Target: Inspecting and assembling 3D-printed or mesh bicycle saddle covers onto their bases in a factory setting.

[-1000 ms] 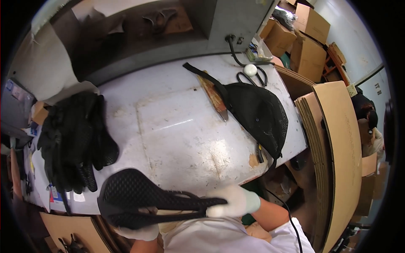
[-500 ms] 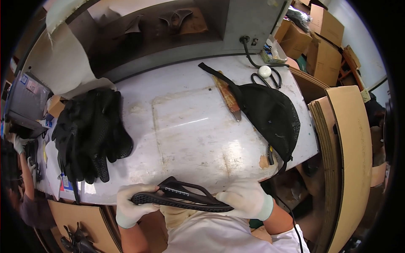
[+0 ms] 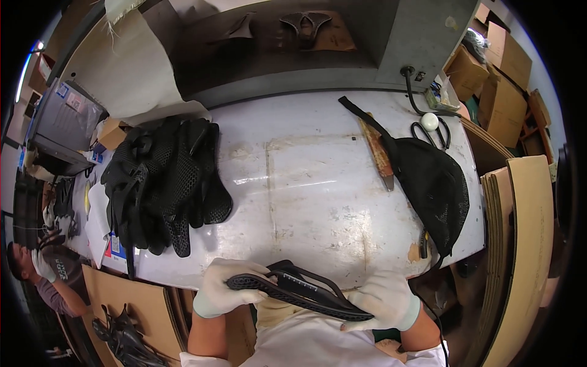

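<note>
fingers of l. hand are clamped on left end of black saddle, those of r. hand on right end; it is held up, near edge of table. prob. light, rather stiff, not fragile; best grip: both ends.

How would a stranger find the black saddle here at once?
Start at the white worktable. By its near edge, the gloved left hand and right hand hold the black saddle. Unlike the black pile and black mesh item on the table, it alone is held.
</note>
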